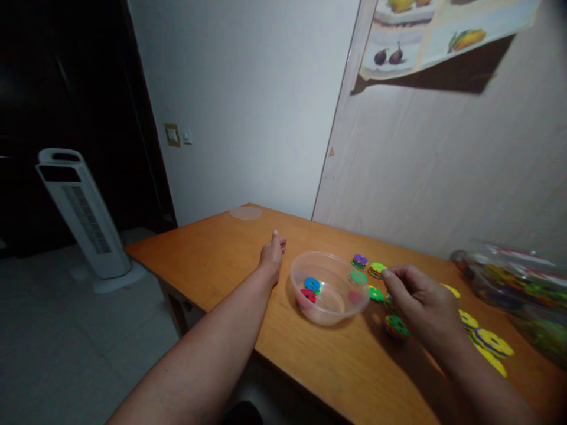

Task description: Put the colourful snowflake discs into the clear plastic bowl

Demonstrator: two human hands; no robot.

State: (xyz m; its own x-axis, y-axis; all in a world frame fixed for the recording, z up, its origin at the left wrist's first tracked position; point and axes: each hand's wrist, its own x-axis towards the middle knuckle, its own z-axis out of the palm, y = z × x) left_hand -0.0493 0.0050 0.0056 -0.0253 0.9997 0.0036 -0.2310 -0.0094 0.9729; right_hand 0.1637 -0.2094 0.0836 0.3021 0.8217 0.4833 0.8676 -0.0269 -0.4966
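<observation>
A clear plastic bowl (330, 316) stands on the wooden table, with a blue disc (312, 285) and a red disc (308, 296) inside; both have notched, flower-like edges. My left hand (271, 257) is just left of the bowl, thumb up and fingers stretched away, holding nothing visible. To the bowl's right, my right hand (423, 298) hovers with thumb and forefinger closed together; what they hold, if anything, I cannot make out. Beyond its fingertips sits a yellow-green topped stack (377, 270). Near it are a purple-topped stack (359, 260), a green disc (376, 293) and a green-topped stack (397, 326).
Larger yellow discs (494, 342) lie right of my right hand. Clear bags (518, 277) of colourful pieces fill the table's right end. A round translucent lid (245, 213) rests at the far left corner. On the floor stands a white tower fan (84, 218).
</observation>
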